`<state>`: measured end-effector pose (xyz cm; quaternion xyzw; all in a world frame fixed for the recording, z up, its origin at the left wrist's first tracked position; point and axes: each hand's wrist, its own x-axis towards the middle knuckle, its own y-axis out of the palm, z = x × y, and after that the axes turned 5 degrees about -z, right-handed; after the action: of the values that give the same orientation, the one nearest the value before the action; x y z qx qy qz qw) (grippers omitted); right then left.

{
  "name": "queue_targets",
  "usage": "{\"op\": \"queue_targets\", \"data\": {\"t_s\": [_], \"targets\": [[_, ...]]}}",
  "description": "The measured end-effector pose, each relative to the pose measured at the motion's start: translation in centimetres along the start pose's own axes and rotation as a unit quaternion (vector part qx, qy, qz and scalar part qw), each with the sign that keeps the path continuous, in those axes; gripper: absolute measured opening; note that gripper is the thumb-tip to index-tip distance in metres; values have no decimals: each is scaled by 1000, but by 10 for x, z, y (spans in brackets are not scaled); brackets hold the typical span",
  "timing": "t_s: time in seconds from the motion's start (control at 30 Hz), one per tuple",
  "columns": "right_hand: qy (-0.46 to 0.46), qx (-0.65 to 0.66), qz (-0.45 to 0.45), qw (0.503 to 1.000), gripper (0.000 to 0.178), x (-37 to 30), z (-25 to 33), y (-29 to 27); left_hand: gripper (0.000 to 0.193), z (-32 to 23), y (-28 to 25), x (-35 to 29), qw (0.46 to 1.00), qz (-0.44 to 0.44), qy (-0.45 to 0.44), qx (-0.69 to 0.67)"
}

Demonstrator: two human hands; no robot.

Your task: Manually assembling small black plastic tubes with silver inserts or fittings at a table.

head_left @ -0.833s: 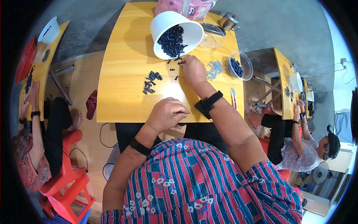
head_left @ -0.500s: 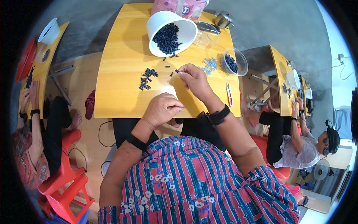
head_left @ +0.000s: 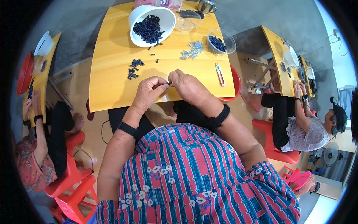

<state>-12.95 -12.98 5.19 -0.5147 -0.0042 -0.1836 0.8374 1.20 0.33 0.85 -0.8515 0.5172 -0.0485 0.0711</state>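
My left hand (head_left: 149, 94) and my right hand (head_left: 191, 89) meet over the near part of the yellow table (head_left: 112, 84). Between their fingertips is a small black plastic piece (head_left: 170, 83), mostly covered, with both hands pinched on it. Whether the left fingers also hold something smaller cannot be made out. Beyond the left hand lies a loose cluster of similar black pieces (head_left: 133, 69). A couple of single pieces (head_left: 157, 61) lie farther in. Small clear or silvery parts (head_left: 192, 50) are spread beyond my right hand.
A white tub (head_left: 169, 28) of black pieces leans at the back. To its right are a clear bowl (head_left: 231, 44) of black pieces, a clear lid and a metal cup (head_left: 206, 6). Small scissors (head_left: 220, 74) lie at right. People work at tables on both sides.
My right hand has drawn back toward me with the black piece and met my left hand, which has moved slightly forward. The view has shifted, so the table sits higher and more left.
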Motion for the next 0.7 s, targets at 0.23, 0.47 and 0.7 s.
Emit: {"op": "queue_targets", "data": {"t_s": [0.23, 0.47, 0.7], "targets": [[3, 92, -61, 994, 9, 1, -3, 10, 13, 2, 1, -2, 1000, -3, -10, -17], [236, 491, -95, 833, 10, -7, -1, 26, 15, 1, -3, -4, 999, -25, 23, -3], [234, 454, -124, 851, 9, -5, 1, 24, 13, 0, -1, -1, 999, -30, 33, 9]]}}
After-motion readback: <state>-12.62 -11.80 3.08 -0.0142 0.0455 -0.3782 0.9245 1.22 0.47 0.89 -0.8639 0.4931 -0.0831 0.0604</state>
